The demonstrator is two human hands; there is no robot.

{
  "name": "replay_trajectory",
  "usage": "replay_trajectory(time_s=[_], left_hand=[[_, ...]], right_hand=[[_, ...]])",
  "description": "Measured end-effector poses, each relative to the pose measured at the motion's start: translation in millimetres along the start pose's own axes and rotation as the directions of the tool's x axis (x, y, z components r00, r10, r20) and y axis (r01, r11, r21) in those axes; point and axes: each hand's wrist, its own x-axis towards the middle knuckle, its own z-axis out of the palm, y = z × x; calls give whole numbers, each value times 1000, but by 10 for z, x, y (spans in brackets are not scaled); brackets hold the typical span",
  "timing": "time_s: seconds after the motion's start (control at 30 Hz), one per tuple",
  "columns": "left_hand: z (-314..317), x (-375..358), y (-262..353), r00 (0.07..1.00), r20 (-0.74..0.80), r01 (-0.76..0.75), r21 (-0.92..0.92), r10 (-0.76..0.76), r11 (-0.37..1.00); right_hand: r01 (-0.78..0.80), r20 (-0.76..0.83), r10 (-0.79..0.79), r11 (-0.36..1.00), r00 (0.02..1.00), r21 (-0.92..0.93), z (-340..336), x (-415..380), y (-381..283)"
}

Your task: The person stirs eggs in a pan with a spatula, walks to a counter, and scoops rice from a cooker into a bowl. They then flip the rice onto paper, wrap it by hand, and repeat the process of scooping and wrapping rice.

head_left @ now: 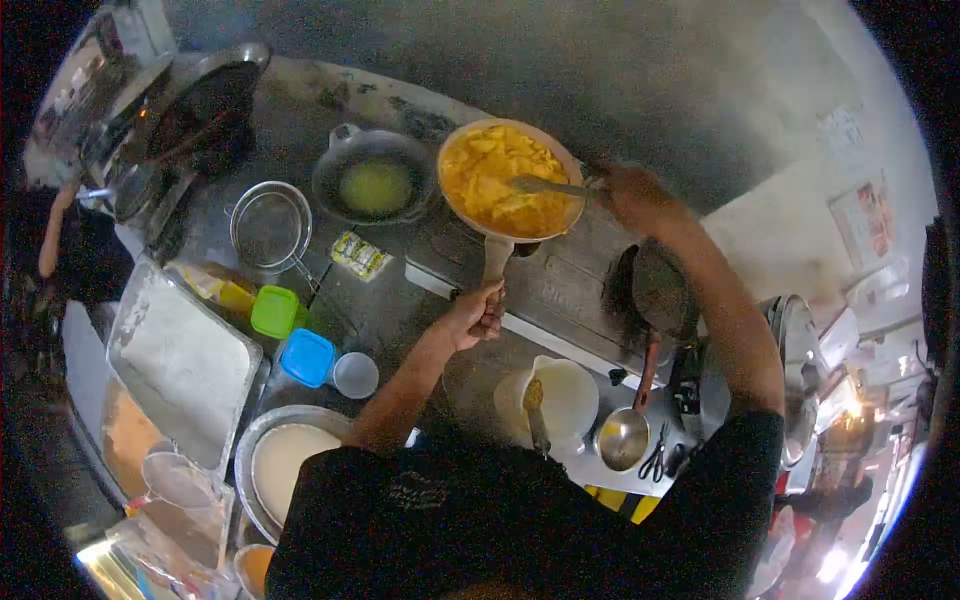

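My left hand (474,315) is wrapped round the handle of a light-coloured frying pan (497,246). The pan sits over the stove (575,290) and holds a heap of yellow-orange food (495,175) that looks like scrambled egg. From the right, my right hand (640,200) grips the handle of a spatula (552,187), and the spatula's blade rests in the food. My right fingers are partly blurred. Left of the pan stands a dark wok (372,172) with yellowish liquid in it.
A strainer (271,227), a green-lidded container (275,311), a blue-lidded container (307,358) and a metal tray (180,370) are on the left. Near my body stand a white pitcher (565,400), a ladle (622,440) and scissors (654,455). Another person (80,240) is at far left.
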Motion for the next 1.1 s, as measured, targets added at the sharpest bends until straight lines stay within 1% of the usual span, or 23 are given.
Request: replay_trajectory(time_s=[0.07, 0.1, 0.2, 0.27, 0.33, 0.4, 0.47, 0.5, 0.6, 0.67, 0.77, 0.8, 0.83, 0.87, 0.9, 0.97, 1.0, 1.03, 1.07, 1.1], left_hand=[[2, -17, -11, 999, -48, 14, 27, -12, 1000], [-6, -9, -20, 998, -61, 22, 17, -21, 1000], [3, -7, -20, 997, -75, 24, 27, -22, 999], [29, -26, 4, 998, -64, -5, 69, 10, 998], [-53, 57, -49, 999, -35, -11, 82, 14, 997], [-67, 91, -71, 999, -30, -30, 126, 34, 992], [-37, 83, -82, 996, -52, -57, 200, 69, 978], [-16, 70, -61, 996, -65, -45, 189, 58, 981], [12, 28, -56, 996, -90, -5, 156, 19, 988], [-7, 52, -57, 997, -82, 3, 144, 9, 990], [2, 47, -64, 996, -79, -32, 155, 45, 987], [-32, 63, -85, 999, -39, -31, 120, 36, 992], [-92, 97, -92, 1000, -1, -22, 96, 22, 995], [-145, 102, -82, 999, 38, -4, 77, 1, 997], [-160, 83, -52, 1000, 27, 11, 82, -13, 997], [-125, 60, -47, 999, 11, 34, 59, -35, 998], [-121, 54, -52, 999, 5, 47, 71, -48, 996], [-122, 46, -33, 998, -2, 55, 81, -55, 995], [-107, 35, -11, 998, -9, 56, 92, -56, 994], [-65, 19, -2, 997, -41, 70, 76, -68, 995]], right_hand=[[-54, 29, 55, 998, 998, -22, -480, -272, -319], [-88, 44, 89, 996, 995, -29, -535, -328, -416], [14, 185, 5, 995, 983, -99, -243, -256, -517], [139, 79, -141, 990, 987, 27, 73, -143, -678], [207, -104, -200, 977, 974, 57, 622, 83, -735], [146, -194, -93, 949, 977, 279, 815, 293, -921], [67, -193, -17, 965, 981, 255, 820, 447, -1071], [29, -195, 19, 970, 981, 240, 813, 529, -1085], [129, -313, -114, 991, 943, 27, 1004, 937, -924], [86, -223, -86, 996, 971, -9, 1057, 1153, -693], [29, -94, -35, 997, 995, -66, 1055, 1411, -175], [10, -50, -14, 997, 999, -81, 1041, 1462, -6], [59, 45, -60, 998, 997, 22, 999, 1447, 303], [-26, 84, 14, 990, 996, 141, 744, 1221, 324], [-116, 122, 87, 961, 989, 252, 474, 986, 332], [-259, 91, 248, 955, 964, 141, 57, 631, 277], [-200, 55, 205, 976, 977, -85, 102, 671, 548], [-162, 48, 173, 970, 984, -181, 71, 642, 570], [-124, 41, 140, 953, 989, -277, 34, 609, 585], [-117, 47, 132, 963, 990, -243, -147, 411, 360]])
